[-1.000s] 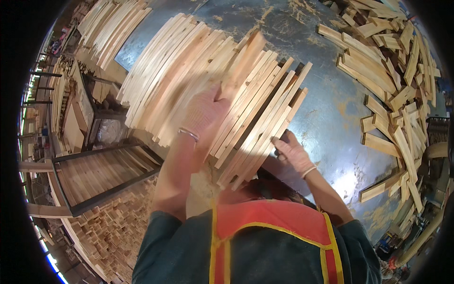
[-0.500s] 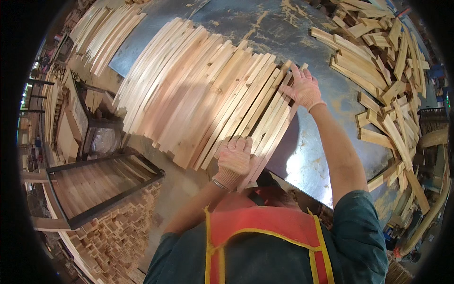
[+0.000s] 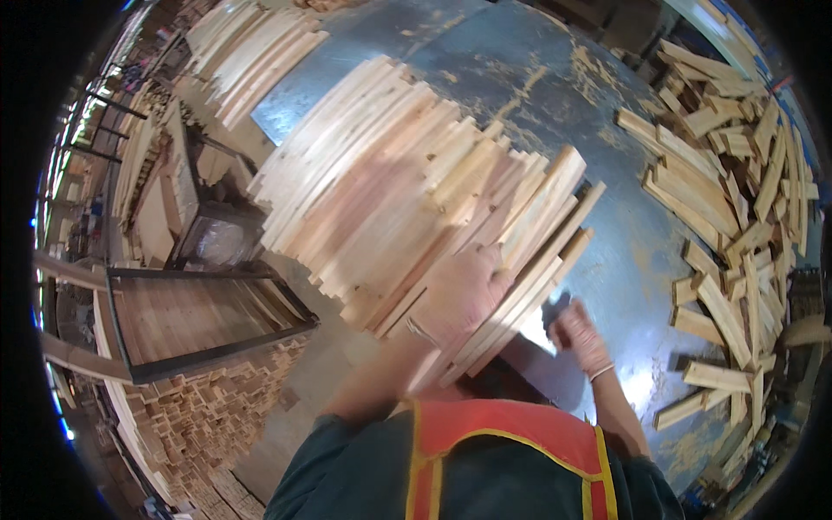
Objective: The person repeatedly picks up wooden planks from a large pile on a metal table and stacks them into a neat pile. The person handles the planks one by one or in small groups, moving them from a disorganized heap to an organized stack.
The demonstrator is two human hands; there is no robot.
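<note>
Long pale wooden strips [image 3: 373,173] lie side by side in a wide row on the metal table [image 3: 485,65]. My left hand [image 3: 468,290], gloved and somewhat blurred, is closed around a wooden strip [image 3: 548,199] at the row's right side. That strip sits tilted among its neighbours, and a few loose strips [image 3: 550,273] angle out beside it. My right hand [image 3: 581,336], also gloved, is apart from the wood, over the shiny table near its front edge. Its fingers are curled; a dark patch shows at them, and I cannot make out what it is.
Short wooden offcuts [image 3: 745,208] are heaped along the table's right side. Another group of strips [image 3: 251,56] lies at the far left. Left of the table stand a dark-framed rack holding boards [image 3: 204,316] and a stack of wood blocks [image 3: 212,399].
My right hand has left the strips' far ends and come back toward me, its fingers curling. My left hand has shifted up the strips, and the rightmost strips have spread and tilted.
</note>
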